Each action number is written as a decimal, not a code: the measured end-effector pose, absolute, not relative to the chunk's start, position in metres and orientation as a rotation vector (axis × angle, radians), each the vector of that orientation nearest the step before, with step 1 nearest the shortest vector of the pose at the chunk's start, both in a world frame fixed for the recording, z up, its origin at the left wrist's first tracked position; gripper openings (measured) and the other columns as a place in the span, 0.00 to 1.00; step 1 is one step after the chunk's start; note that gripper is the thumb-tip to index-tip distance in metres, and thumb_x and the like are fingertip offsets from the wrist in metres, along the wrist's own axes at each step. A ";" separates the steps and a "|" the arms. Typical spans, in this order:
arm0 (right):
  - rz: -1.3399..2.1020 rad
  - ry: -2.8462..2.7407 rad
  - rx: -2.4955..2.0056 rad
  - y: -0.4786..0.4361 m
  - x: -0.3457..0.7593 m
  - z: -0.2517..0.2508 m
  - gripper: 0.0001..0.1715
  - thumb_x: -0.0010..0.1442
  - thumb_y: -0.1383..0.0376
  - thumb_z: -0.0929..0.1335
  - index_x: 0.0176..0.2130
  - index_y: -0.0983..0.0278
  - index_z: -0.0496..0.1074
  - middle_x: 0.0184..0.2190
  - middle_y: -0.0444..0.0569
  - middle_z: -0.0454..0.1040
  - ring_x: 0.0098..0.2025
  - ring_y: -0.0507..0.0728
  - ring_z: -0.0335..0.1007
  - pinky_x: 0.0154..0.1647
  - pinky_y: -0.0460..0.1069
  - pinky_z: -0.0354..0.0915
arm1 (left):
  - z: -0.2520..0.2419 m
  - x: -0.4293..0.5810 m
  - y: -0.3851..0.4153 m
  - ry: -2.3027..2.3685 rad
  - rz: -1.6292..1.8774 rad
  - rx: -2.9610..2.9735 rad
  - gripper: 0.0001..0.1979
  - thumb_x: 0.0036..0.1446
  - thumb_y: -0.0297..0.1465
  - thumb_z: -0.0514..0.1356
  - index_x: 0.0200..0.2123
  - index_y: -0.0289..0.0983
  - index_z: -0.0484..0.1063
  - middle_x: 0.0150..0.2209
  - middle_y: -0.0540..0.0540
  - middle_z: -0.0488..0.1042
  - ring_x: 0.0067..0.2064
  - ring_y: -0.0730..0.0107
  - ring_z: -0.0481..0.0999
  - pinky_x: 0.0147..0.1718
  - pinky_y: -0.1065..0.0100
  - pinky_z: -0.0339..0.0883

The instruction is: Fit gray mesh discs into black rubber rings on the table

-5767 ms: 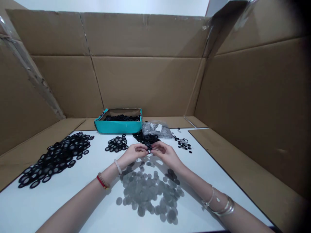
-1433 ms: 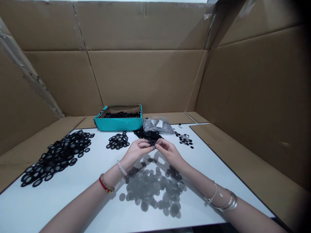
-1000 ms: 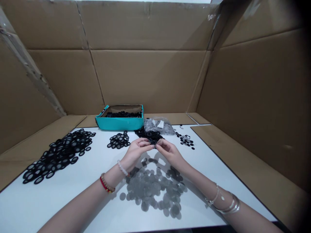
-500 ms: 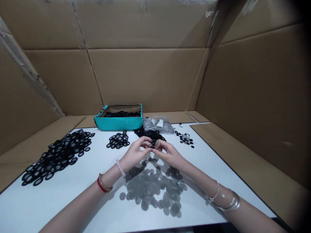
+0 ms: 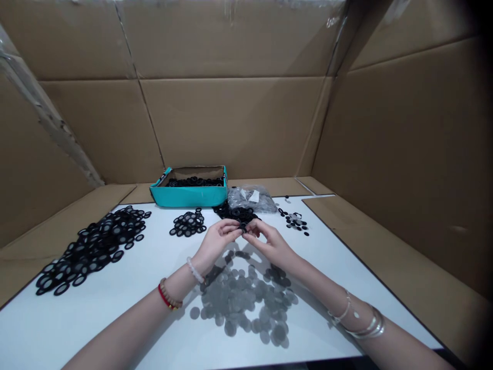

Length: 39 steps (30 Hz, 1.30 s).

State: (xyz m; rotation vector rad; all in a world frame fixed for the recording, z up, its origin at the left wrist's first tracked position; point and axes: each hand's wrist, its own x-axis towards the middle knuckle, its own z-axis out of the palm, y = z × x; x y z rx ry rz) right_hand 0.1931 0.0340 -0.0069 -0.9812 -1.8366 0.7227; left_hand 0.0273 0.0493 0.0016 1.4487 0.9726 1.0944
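Observation:
Between my fingertips, above the middle of the white table, is a small black ring (image 5: 242, 226). My left hand (image 5: 219, 240) pinches it from the left, thumb below and fingers above. My right hand (image 5: 266, 240) closes on its other side, thumb and fingers bent inward. Whether a disc sits inside the ring is too small to tell. Below my hands spread many thin grey discs (image 5: 246, 295), with some darker pieces at the pile's upper edges. Just behind my fingers lies a heap of black rings (image 5: 241, 213), partly hidden by them.
A teal box (image 5: 188, 196) of black rings stands at the back, beside a clear plastic bag (image 5: 252, 198). Black rings with grey centres form a large pile (image 5: 94, 246) at left and a smaller pile (image 5: 188, 224). Small black and grey pieces (image 5: 296, 221) lie at right. Cardboard walls (image 5: 231, 123) surround the table.
My fingers have shifted slightly around the black ring, and my left wrist has turned a little. The piles look the same; the whole view has moved very slightly.

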 end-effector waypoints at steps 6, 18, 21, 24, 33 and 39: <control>0.682 -1.889 -0.972 0.034 0.193 -0.005 0.08 0.60 0.61 0.63 0.30 0.62 0.65 0.27 0.45 0.66 0.31 0.54 0.62 0.31 0.47 0.58 | 0.005 0.025 0.050 0.921 1.111 1.541 0.11 0.47 0.27 0.62 0.36 0.36 0.68 0.34 0.47 0.72 0.37 0.68 0.71 0.38 0.69 0.64; 0.616 -1.880 -0.939 0.031 0.193 -0.003 0.11 0.60 0.63 0.62 0.26 0.62 0.61 0.25 0.44 0.61 0.29 0.54 0.59 0.30 0.47 0.56 | 0.005 0.028 0.047 0.977 1.119 1.394 0.10 0.44 0.27 0.64 0.33 0.36 0.70 0.33 0.47 0.73 0.35 0.68 0.72 0.34 0.70 0.63; 0.664 -1.886 -0.948 0.033 0.193 -0.006 0.07 0.60 0.63 0.63 0.31 0.62 0.65 0.27 0.45 0.65 0.31 0.55 0.62 0.32 0.48 0.58 | 0.001 0.028 0.047 0.968 1.067 1.344 0.13 0.48 0.32 0.62 0.38 0.34 0.69 0.34 0.43 0.74 0.35 0.67 0.73 0.35 0.67 0.65; 0.673 -1.883 -0.965 0.035 0.194 -0.008 0.07 0.60 0.61 0.64 0.34 0.62 0.67 0.30 0.47 0.68 0.33 0.56 0.64 0.33 0.48 0.59 | -0.001 0.027 0.048 0.941 1.050 1.359 0.14 0.50 0.33 0.61 0.40 0.34 0.67 0.37 0.42 0.74 0.37 0.67 0.73 0.37 0.66 0.65; 0.740 -1.954 -1.023 0.035 0.192 -0.011 0.11 0.60 0.62 0.63 0.28 0.64 0.65 0.27 0.45 0.67 0.31 0.54 0.64 0.32 0.47 0.58 | 0.012 0.015 0.051 0.942 1.005 1.835 0.06 0.48 0.27 0.61 0.33 0.39 0.73 0.32 0.49 0.73 0.31 0.69 0.68 0.33 0.70 0.60; 0.725 -1.885 -1.062 0.034 0.190 -0.019 0.08 0.62 0.61 0.61 0.33 0.63 0.64 0.26 0.42 0.64 0.29 0.52 0.60 0.30 0.46 0.56 | 0.001 0.021 0.054 0.990 1.064 1.580 0.08 0.47 0.27 0.61 0.33 0.36 0.69 0.32 0.48 0.71 0.31 0.72 0.69 0.31 0.72 0.61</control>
